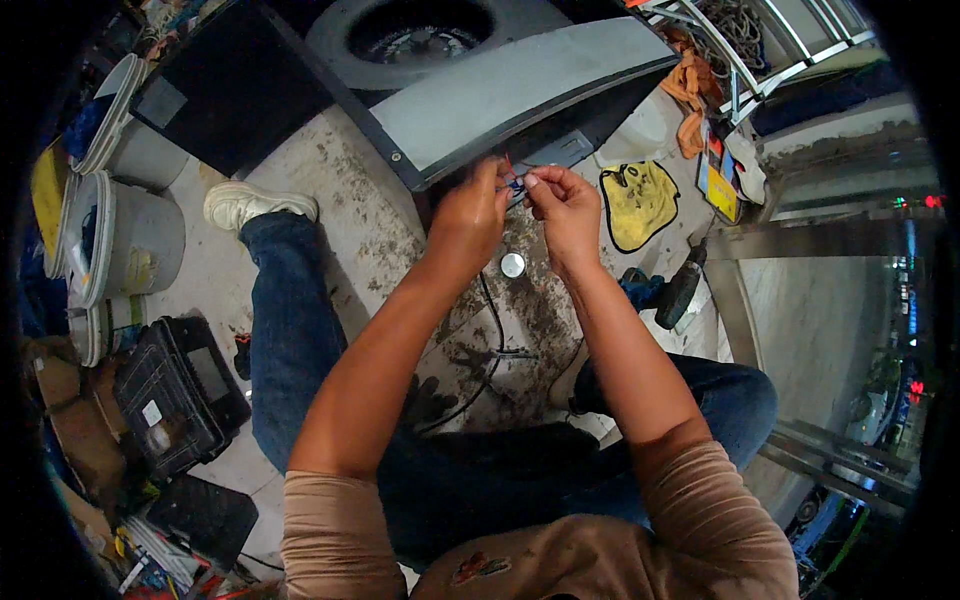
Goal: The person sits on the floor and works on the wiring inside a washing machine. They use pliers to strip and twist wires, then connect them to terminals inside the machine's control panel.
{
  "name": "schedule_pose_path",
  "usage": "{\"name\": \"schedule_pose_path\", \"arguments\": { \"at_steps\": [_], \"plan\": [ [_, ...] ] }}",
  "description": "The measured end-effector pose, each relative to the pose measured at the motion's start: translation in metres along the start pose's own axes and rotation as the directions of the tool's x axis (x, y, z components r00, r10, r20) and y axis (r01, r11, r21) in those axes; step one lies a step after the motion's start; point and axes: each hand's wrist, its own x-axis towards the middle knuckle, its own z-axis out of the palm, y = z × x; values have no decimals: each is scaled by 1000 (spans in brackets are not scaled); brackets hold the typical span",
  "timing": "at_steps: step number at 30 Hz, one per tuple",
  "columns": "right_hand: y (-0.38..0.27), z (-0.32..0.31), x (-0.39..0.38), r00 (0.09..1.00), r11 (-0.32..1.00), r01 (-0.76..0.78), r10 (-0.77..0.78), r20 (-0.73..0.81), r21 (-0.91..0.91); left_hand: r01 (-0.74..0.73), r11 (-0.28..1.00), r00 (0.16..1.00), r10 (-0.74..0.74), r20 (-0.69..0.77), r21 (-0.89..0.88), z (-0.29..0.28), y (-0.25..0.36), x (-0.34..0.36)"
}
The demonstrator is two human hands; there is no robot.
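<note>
Thin red and blue wires [515, 183] meet between my two hands, just below the edge of a dark-cased machine [520, 85] with a curved grey panel. My left hand [470, 215] is closed, fingertips pinched on the wires. My right hand [568, 208] pinches them from the other side, thumb against forefinger. The exact joint between the wires is too small to make out. Beneath my hands a round silvery disc [513, 265] lies on the dirty floor. A black cable [492, 310] runs down from there toward my legs.
A yellow cloth [640, 205] and a power drill [683, 287] lie at right, beside a glass door frame [740, 310]. White buckets [140, 240] and a black tool case [180, 395] stand left. Dark gloves [425, 400] lie between my legs; a ladder [795, 55] is far right.
</note>
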Motion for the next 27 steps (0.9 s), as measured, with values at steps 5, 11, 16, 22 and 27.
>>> {"name": "schedule_pose_path", "arguments": {
  "at_steps": [5, 11, 16, 22, 27],
  "plan": [
    [5, 0, 3, 999, 994, 17, -12, 45, -105, -10, 998, 1000, 9, -25, -56, 2, -4, 0],
    [2, -5, 6, 995, 992, -16, 29, 96, -128, -93, 996, 995, 93, -31, 5, -1, -1, 0],
    [37, -23, -26, 985, 988, 111, -124, -117, -110, -104, 994, 994, 104, -36, 20, -3, 0, 1],
    [170, -74, -180, 860, 237, 334, 320, 398, -912, -67, 995, 997, 69, -31, 70, -1, 0, 5],
    [263, -91, -231, 858, -158, 264, 490, 156, -951, -67, 996, 996, 70, -49, 52, 4, 1, 7]
  ]
}}
